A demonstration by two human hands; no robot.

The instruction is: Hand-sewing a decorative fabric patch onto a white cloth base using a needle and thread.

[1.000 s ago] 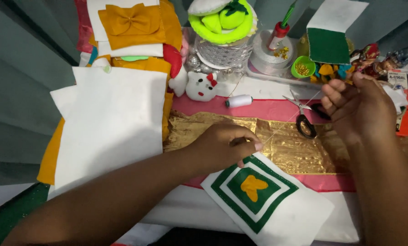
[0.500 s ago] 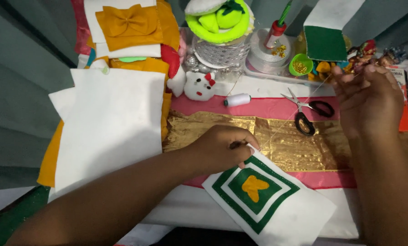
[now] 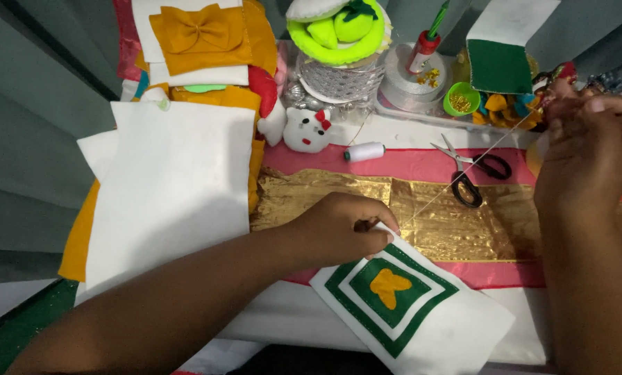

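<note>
A white felt piece [image 3: 422, 326] with green square borders and an orange butterfly shape lies at the near edge of the table. My left hand [image 3: 339, 229] pinches its upper corner. From that corner a thin white thread [image 3: 464, 163] runs taut up to the right. My right hand [image 3: 589, 153] is raised at the far right with fingers closed on the thread's upper end; any needle there is too small to make out.
Black-handled scissors [image 3: 474, 173] lie on the gold cloth [image 3: 457, 215] over pink fabric. A white thread spool [image 3: 364, 151] sits behind. White felt sheets [image 3: 172, 187] lie left over orange felt. Craft supplies, a small plush toy [image 3: 307, 130] and a green bead cup [image 3: 461, 98] crowd the back.
My right hand has risen up and to the right, away from the scissors, drawing the thread taut. My left hand stays on the felt piece's corner.
</note>
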